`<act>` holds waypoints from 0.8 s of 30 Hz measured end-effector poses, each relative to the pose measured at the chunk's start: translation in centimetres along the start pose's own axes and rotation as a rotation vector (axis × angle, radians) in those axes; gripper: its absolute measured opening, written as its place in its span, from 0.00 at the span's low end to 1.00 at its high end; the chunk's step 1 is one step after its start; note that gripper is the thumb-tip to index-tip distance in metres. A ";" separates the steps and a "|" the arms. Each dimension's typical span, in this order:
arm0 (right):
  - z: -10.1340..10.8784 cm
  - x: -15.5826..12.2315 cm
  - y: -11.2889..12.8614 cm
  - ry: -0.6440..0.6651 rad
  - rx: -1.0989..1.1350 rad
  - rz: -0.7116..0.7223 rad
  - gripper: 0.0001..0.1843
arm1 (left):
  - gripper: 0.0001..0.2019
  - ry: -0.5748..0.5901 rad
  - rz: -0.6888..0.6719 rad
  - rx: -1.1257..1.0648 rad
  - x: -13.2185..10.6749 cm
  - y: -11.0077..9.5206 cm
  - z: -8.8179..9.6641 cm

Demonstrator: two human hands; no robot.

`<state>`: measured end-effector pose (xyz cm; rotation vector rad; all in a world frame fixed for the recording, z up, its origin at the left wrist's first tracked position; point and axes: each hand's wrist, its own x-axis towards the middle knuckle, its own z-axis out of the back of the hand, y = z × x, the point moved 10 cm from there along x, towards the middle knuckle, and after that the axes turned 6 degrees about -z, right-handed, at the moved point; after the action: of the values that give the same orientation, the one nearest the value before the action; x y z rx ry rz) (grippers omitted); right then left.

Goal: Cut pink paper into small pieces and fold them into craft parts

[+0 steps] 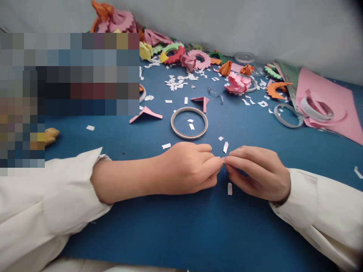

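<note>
Head view, and pinches tight here, left hand point(193, 170) to right hand point(256, 172), with each grip closed at the fingertips on a tiny pinkish scrap point(223, 160), mostly hidden, over the middle of the surface point(170, 226). On the far side, a tape ring point(189, 137); farther left, a folded pink strip point(153, 113); close by, white paper bits point(230, 189).

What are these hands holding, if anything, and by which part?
Can't tell: left hand and right hand meet at their fingertips, and anything pinched is too hidden.
</note>
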<state>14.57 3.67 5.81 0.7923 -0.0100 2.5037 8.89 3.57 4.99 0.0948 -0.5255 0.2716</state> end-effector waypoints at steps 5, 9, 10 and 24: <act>0.5 0.6 -0.2 -0.038 -0.060 -0.053 0.06 | 0.13 0.022 0.009 -0.047 0.0 0.1 -0.2; 0.6 0.5 -0.6 -0.073 -0.081 -0.100 0.07 | 0.13 0.008 0.003 -0.081 0.1 0.1 0.1; 0.7 0.5 -0.8 -0.079 -0.084 -0.115 0.08 | 0.13 0.010 0.003 -0.082 0.1 0.1 0.1; 0.6 -0.1 -2.9 -0.110 -0.217 -0.334 0.08 | 0.11 0.017 -0.009 -0.149 0.0 -0.1 0.1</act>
<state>16.33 6.05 5.78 0.7696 -0.1701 2.1015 8.84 3.42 5.08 -0.0500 -0.5270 0.2236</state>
